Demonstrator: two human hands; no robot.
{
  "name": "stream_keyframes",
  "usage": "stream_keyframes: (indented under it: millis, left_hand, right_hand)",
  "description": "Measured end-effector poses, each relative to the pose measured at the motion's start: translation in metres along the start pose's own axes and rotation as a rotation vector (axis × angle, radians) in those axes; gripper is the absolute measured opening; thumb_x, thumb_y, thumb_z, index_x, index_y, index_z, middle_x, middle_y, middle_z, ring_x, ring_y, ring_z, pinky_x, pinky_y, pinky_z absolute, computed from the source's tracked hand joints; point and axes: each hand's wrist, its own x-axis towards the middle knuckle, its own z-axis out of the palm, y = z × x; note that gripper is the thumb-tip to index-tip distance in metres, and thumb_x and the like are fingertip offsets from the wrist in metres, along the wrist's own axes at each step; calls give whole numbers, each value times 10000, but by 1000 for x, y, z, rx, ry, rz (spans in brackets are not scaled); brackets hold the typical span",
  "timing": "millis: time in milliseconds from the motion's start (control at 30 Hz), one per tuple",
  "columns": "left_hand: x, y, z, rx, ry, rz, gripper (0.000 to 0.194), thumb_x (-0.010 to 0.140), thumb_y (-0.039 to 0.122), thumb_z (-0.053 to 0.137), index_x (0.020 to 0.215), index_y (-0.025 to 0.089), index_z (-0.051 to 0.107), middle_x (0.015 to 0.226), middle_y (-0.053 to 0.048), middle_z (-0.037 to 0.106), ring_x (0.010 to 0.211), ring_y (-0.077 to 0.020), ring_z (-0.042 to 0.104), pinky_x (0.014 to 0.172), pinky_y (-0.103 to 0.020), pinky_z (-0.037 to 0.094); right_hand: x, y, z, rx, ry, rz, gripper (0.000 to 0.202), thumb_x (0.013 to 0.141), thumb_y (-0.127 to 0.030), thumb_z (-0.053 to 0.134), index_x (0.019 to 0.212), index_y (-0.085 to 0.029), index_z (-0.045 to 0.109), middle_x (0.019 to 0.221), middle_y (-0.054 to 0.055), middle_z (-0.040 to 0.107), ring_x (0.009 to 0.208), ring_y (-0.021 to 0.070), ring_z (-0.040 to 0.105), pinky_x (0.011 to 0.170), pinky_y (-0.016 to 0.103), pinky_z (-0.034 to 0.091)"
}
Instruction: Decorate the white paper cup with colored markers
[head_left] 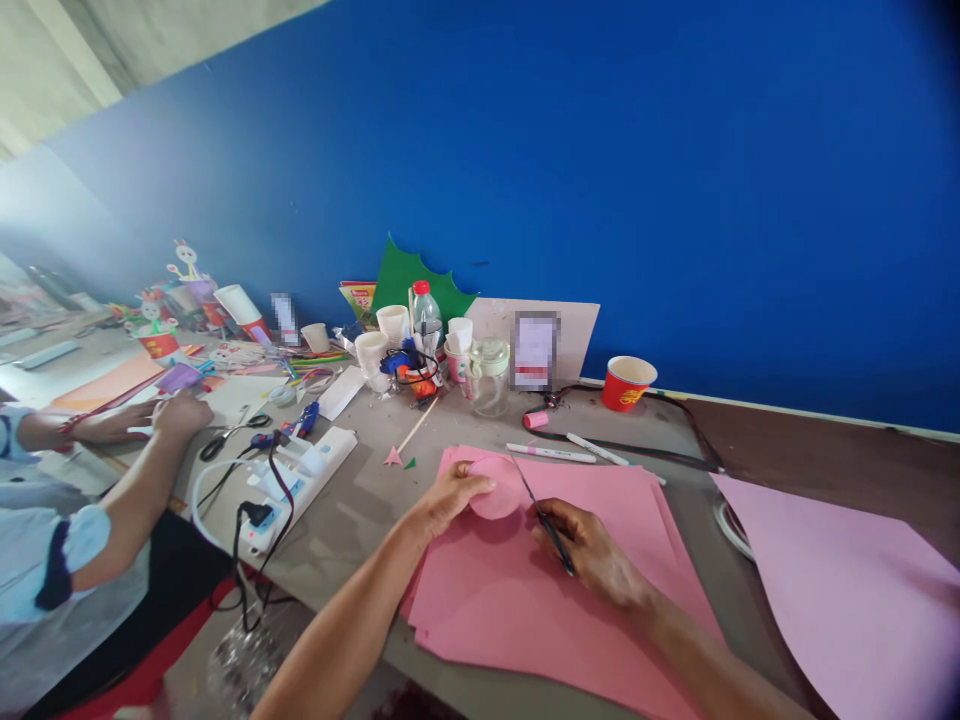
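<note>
My left hand (pixel 454 494) pinches the left edge of a round pink paper piece (pixel 498 490), thumb on top. In my right hand (pixel 581 540) is a pair of black-handled scissors (pixel 555 540), its blades pointing up and away, just right of the round piece. Both hands are over a stack of darker pink paper sheets (pixel 525 610) on the grey table. Whether the blades touch the round piece is too small to tell.
White markers (pixel 551 453) lie behind the stack. Farther back stand a glass jar (pixel 489 378) and a red cup (pixel 628 384). Left are a power strip (pixel 300 490) and another person's arms (pixel 127 500). A light pink sheet (pixel 855 590) lies right.
</note>
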Motion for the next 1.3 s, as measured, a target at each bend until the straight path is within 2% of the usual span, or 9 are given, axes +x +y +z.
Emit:
stream_keyframes:
  millis: [100,167,400,567,733,933,1133,1300]
  left_hand:
    - [-1,4,1,43,-86,-46,305,613,341,752,480,169,539,477,39,414,476,-80,322,503,-258,231]
    - [-2,5,1,54,-99,-45,306,623,348,736,484,168,530,481,40,401,484,-79,306,510,-263,216]
    - [1,3,-1,54,-55,-63,306,584,330,750,485,163,514,480,57,389,484,-69,312,499,-241,213]
    - [2,2,-3,33,-74,-71,288,579,313,750,506,144,528,487,57,419,484,-58,338,496,-222,228]
    - [3,2,-2,2,-72,-67,313,566,315,783,520,140,528,495,53,451,471,-48,369,478,-204,259]
    - [6,0,4,-134,-6,-102,407,582,475,807,636,143,577,507,35,525,406,-71,446,407,-207,333]
    - [8,-3,4,-188,-66,-85,515,623,608,755,704,123,600,536,-12,582,408,-120,508,400,-262,432]
    - [6,-2,6,-230,-88,-83,559,632,637,756,752,112,610,576,-24,605,425,-121,530,397,-261,464]
  right_hand:
    - [1,2,0,-16,4,-11,355,783,-507,632,900,-172,628,646,-40,452,539,94,371,497,230,346]
    - [1,3,0,-26,6,-21,337,780,-489,643,889,-171,632,638,-41,452,539,93,368,491,226,339]
    - [0,4,-3,22,-7,-19,371,772,-515,654,899,-166,632,651,-39,454,547,90,375,485,217,327]
    - [1,10,-5,73,-15,-31,441,777,-579,643,948,-173,613,631,-55,391,538,89,329,472,220,269]
    - [2,12,-5,137,-14,-7,527,761,-648,640,981,-172,589,631,-61,391,523,86,330,470,226,287]
    - [3,13,-5,184,18,-45,582,759,-684,635,1025,-170,574,628,-46,454,554,102,394,511,239,346]
    - [4,18,-6,165,29,-70,572,779,-681,621,1039,-175,566,636,-38,479,548,103,405,505,242,334]
    - [4,16,-5,177,41,-75,573,770,-681,635,1031,-175,574,639,-43,466,543,96,391,497,236,323]
